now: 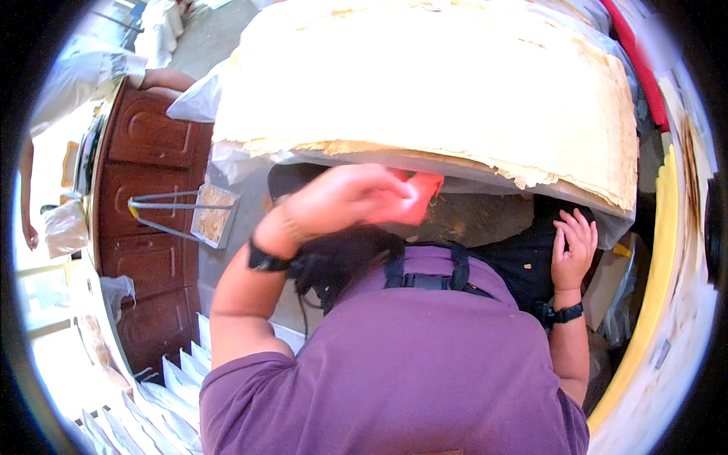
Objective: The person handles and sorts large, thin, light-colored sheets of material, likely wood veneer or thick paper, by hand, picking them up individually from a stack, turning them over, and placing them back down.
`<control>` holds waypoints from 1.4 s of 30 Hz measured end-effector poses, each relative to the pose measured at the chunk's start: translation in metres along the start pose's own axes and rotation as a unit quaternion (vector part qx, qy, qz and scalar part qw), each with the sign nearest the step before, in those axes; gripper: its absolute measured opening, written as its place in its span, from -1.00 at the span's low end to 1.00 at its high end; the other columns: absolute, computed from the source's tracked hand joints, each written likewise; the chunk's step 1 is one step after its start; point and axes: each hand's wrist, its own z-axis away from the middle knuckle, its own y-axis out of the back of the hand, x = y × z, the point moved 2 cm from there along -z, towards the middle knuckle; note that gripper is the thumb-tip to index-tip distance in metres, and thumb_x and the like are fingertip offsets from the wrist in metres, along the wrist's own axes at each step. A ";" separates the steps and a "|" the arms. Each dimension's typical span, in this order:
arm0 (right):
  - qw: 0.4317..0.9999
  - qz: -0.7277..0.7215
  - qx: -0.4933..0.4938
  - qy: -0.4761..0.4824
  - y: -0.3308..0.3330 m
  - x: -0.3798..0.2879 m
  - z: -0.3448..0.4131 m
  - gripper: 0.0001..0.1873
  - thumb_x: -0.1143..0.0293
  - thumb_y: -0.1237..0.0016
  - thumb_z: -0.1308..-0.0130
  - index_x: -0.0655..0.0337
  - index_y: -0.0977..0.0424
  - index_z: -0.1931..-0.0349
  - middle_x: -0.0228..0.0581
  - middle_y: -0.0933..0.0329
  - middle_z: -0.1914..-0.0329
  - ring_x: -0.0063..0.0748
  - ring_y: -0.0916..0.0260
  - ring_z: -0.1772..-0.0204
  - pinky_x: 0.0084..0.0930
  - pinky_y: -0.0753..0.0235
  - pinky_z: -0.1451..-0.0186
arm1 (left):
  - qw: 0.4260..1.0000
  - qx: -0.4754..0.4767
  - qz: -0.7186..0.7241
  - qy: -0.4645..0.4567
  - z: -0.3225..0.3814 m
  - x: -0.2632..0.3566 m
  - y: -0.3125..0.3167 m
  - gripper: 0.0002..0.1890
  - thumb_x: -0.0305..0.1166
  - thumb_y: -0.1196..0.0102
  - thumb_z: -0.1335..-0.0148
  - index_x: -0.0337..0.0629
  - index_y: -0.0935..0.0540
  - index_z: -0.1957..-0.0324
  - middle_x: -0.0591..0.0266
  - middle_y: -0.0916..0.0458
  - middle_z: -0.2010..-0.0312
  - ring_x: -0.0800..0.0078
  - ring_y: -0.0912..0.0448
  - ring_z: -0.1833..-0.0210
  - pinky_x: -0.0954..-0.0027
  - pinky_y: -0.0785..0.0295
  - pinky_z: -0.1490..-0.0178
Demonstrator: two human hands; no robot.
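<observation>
In front of me is a pale work surface [421,85] with a ragged, flaking front edge, its top washed out by bright light. My left hand [364,193], blurred, is just below that edge at the middle. It grips a bright red, flat piece [418,199], perhaps paper or cloth; I cannot tell which. Below the surface's right front corner, my right hand [575,244] lies over my dark trousers [512,256]. Its fingers are spread, and nothing shows in it.
Reddish-brown panelled wooden furniture [151,210] stands at left. Beside it is a grey box-like holder [219,213] with thin rods. White bags [165,398] fill the lower left. Another person's arm [165,81] shows at upper left. A yellow edge [662,227] curves along the right.
</observation>
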 end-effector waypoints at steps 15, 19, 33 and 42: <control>0.976 -0.057 -0.210 -0.028 -0.012 -0.014 -0.017 -0.81 0.39 -0.14 -0.30 0.30 -0.65 0.17 -0.10 -0.66 0.17 -0.06 -0.57 0.01 -0.12 -0.39 -0.32 | 0.810 0.471 -0.349 0.004 0.209 0.130 0.027 -0.60 -0.74 -0.06 -0.01 -0.17 -0.73 0.12 0.09 -0.70 0.13 0.18 -0.67 0.04 0.28 -0.57 -0.04; 0.848 -0.373 -0.366 -0.084 -0.039 -0.059 -0.019 -0.78 0.50 -0.11 -0.33 0.42 -0.62 0.07 -0.20 -0.69 0.19 -0.50 -0.56 0.11 -0.51 -0.53 0.00 | 0.903 0.399 -0.148 -0.061 0.155 0.042 -0.022 -0.69 -0.57 -0.15 -0.25 -0.14 -0.66 -0.05 0.11 -0.69 0.04 0.17 -0.65 -0.03 0.24 -0.55 -0.12; 0.914 -0.319 -0.249 0.013 -0.020 -0.080 -0.003 -0.78 0.47 -0.12 -0.32 0.39 -0.64 0.09 -0.02 -0.68 0.20 -0.20 -0.62 0.14 -0.36 -0.55 0.02 | 0.923 0.196 -0.326 -0.063 0.104 -0.054 -0.102 -0.67 -0.24 -0.19 -0.16 -0.19 -0.66 0.09 0.08 -0.60 -0.03 0.13 -0.46 -0.23 0.03 -0.30 -0.37; 0.711 -0.660 -0.086 -0.227 0.017 -0.058 -0.033 -0.65 0.36 0.05 -0.52 0.37 -0.48 -0.20 -0.07 -0.65 -0.08 -0.30 -0.61 -0.11 -0.36 -0.58 -0.22 | 0.943 0.096 -0.318 0.015 0.094 -0.048 -0.078 -0.58 -0.23 -0.29 -0.18 -0.23 -0.66 -0.05 0.07 -0.60 -0.18 0.06 -0.42 -0.35 0.03 -0.22 -0.45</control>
